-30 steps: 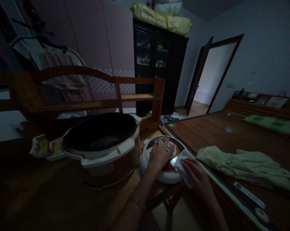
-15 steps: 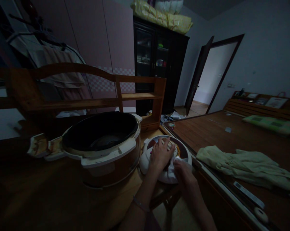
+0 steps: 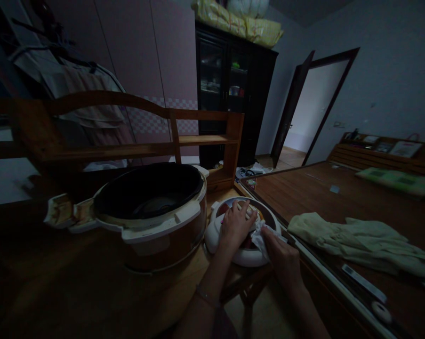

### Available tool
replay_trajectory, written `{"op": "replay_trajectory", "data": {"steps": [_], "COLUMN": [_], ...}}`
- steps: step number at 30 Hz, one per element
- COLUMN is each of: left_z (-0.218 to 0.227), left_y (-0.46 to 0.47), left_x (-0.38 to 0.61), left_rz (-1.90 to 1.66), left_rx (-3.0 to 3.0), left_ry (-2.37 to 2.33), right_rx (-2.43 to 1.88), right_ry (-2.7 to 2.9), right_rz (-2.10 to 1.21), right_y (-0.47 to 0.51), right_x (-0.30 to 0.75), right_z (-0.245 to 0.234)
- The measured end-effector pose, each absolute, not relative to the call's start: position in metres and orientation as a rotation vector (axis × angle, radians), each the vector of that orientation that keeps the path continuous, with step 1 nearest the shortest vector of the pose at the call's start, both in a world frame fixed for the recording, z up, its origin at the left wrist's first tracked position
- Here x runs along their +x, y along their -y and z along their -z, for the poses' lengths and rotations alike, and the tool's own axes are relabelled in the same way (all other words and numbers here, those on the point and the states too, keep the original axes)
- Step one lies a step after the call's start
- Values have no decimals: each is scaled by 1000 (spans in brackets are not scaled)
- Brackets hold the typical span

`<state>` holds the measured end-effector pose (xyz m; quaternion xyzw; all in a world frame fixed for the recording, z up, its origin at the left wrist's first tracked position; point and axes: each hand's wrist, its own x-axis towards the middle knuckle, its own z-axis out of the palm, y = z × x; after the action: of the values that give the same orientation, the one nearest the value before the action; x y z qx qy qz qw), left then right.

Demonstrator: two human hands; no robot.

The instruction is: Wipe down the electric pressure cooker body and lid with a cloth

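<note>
A round white cooker lid [image 3: 214, 238] with a dark reddish middle lies on the wooden table's right end. My left hand [image 3: 236, 225] rests on top of it, fingers curled over the raised central part as a grip. In my right hand [image 3: 281, 252] is a crumpled white wipe [image 3: 259, 237], pinched and pressed against the lid's right side near the centre. Whether the wipe is paper or cloth I cannot tell. To the left stands the uncovered electric cooker [image 3: 163, 245], with a black inner pot [image 3: 156, 188] and its stained hinge side [image 3: 73, 214] facing left.
The wooden table [image 3: 177, 292] has a raised shelf [image 3: 207, 140] along its back. At right, a low wooden bed platform [image 3: 300, 188] holds a pale green garment [image 3: 346, 240], a remote-like white strip [image 3: 364, 282] and a white roll [image 3: 380, 310]. Clothes [image 3: 92, 94] hang at left.
My right hand has shifted slightly up and right with the wipe, uncovering more of the lid's dark middle. My left hand stays on the lid.
</note>
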<state>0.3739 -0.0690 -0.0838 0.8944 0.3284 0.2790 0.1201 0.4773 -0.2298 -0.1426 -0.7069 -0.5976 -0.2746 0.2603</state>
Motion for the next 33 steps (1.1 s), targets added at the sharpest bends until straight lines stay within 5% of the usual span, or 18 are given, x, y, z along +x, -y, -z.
{"op": "replay_trajectory", "data": {"steps": [18,33], "left_z": [79,83], "left_y": [71,69], "left_x": [373,375], "left_rz": [-775,-821], "left_rx": [2606,2626], "left_ry": [-984,-977], "right_rx": [-1885,-1873], "right_ry": [1496,1686], "right_rz": [330,407], "right_y": [225,220], "right_x": [474,462], "right_z": [119,127]}}
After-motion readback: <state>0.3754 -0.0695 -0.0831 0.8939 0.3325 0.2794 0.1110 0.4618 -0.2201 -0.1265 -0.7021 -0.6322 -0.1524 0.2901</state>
